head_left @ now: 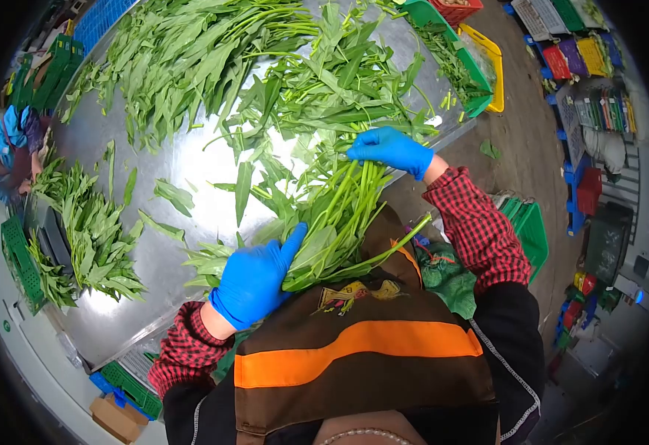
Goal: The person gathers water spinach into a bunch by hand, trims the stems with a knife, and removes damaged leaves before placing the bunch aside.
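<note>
My left hand (254,282), in a blue glove, is wrapped round the leafy lower part of a bunch of long-stemmed greens (335,215) at the table's near edge. The blue-gloved right hand (391,150) is closed at the upper end of the same bunch, its fingertips pressed on the stems. What lies under those fingers is partly hidden. Loose leaves (243,189) are scattered on the metal table (206,196) beside the bunch. Beyond it lies a large pile of greens (191,55), with cut stems and leaves (339,89) nearer my right hand.
Another heap of greens (91,230) lies at the table's left, near a person in blue (9,148). A green crate (472,74) and a yellow crate (492,55) stand past the right edge. Another green crate (528,233) is at the right, near my sleeve.
</note>
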Available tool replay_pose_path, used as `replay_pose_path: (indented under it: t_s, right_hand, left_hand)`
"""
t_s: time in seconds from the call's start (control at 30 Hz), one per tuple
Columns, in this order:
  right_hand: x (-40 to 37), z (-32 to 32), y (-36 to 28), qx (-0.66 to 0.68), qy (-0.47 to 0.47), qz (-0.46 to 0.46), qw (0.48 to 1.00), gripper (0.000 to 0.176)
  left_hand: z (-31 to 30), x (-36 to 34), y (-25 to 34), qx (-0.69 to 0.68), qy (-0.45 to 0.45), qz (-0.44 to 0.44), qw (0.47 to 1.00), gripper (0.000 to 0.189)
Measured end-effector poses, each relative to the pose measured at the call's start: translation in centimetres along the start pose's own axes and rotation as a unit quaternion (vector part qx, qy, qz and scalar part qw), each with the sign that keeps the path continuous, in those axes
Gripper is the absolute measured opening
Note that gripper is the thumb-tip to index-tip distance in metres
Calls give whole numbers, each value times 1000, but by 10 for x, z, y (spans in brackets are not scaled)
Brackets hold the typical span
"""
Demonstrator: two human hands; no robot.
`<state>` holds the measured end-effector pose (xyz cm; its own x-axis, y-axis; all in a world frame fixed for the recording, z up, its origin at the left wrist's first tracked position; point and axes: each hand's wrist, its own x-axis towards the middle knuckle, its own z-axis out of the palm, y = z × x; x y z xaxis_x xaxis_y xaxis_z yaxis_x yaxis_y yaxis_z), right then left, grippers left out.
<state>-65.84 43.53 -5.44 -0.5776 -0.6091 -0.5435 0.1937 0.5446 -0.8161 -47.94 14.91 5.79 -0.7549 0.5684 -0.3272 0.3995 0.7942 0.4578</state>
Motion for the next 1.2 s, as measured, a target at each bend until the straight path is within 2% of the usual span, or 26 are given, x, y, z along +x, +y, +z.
replay_pose_path:
  t_s: [0.07,0.1,0.13,0.17,0.2,0.23,0.3,0.33,0.4,0.43,0.47,0.5,0.53,0.6,0.63,0.67,0.73,0.83,0.87,0.93,0.97,1.03,1.07,1.13,1.17,1.2]
  right_hand:
    - [7,1,17,138,68,-11,988,32]
    - [8,-1,23,158,103,-13,982,27]
    - [9,-7,29,157,100,-12,982,27]
    - [9,-14,36,59,234,-31,970,26]
    - [7,-19,40,-41,362,-50,930,25]
    - [0,-22,33,-43,361,-49,930,25]
    - [-16,-31,8,-22,432,-115,894,23]
    - [-28,-23,-10,-22,428,-112,897,23]
    - [-53,4,-44,101,187,-124,969,25]
    - [-56,13,-43,100,189,-124,969,25]
    - [-58,22,-37,-70,144,-173,972,26]
    - [-61,29,-33,-236,92,-215,943,26]
    - [-66,35,-31,-236,91,-214,944,26]
    - [-72,41,-27,-223,82,-143,961,28]
    - [-71,44,-26,-144,61,-117,981,32]
    - [-72,45,-26,-143,60,-116,981,32]
    - [-74,50,-27,-105,87,-2,991,40]
    - [-75,54,-37,-132,112,35,984,49]
    - [-75,57,-42,-131,112,37,984,49]
    - [-70,63,-51,-272,65,14,960,45]
    - [-66,68,-50,-271,67,14,960,45]
    - [-60,77,-39,-262,123,-63,955,41]
    - [-56,77,-33,-262,124,-63,955,41]
    - [-46,72,-24,-244,17,-76,967,35]
    - [-46,72,-21,-243,18,-77,967,35]
    - [-47,70,-18,-266,58,-113,956,32]
  left_hand:
    - [-2,1,-1,2,-5,2,1000,88]
    - [-2,2,-1,1,-1,1,1000,88]
    - [-2,1,0,-1,3,1,1000,88]
    - [-3,2,0,-2,3,0,1000,88]
    - [-3,2,0,3,0,1,1000,88]
    - [-3,2,0,7,-2,2,1000,88]
    - [1,3,-2,5,10,-1,1000,87]
    - [3,0,-1,1,13,-2,1000,87]
    - [4,1,-2,2,14,1,1000,87]
    - [4,3,-3,7,20,5,1000,87]
    - [5,3,-3,6,20,6,1000,87]
    - [7,2,-4,6,26,-2,1000,87]
    - [8,0,-4,6,32,-11,999,88]
    - [11,-1,-5,3,36,-16,999,88]
    - [12,-2,-5,3,39,-18,999,89]
    - [11,-3,-4,2,39,-19,999,89]
    - [7,-1,-1,-3,-18,-54,998,100]
    - [6,0,-1,-3,-22,-50,999,100]
    - [6,0,0,-4,-24,-49,999,100]
    - [4,2,-1,-22,-26,-41,999,100]
    - [4,3,-3,-20,-26,-40,999,100]
    - [2,4,-6,-61,-29,-28,997,99]
    - [2,4,-7,-60,-29,-28,997,99]
    - [3,4,-10,-73,-14,-7,997,92]
    - [5,4,-12,-72,-15,-8,997,92]
    - [7,3,-13,-82,-5,-9,997,93]
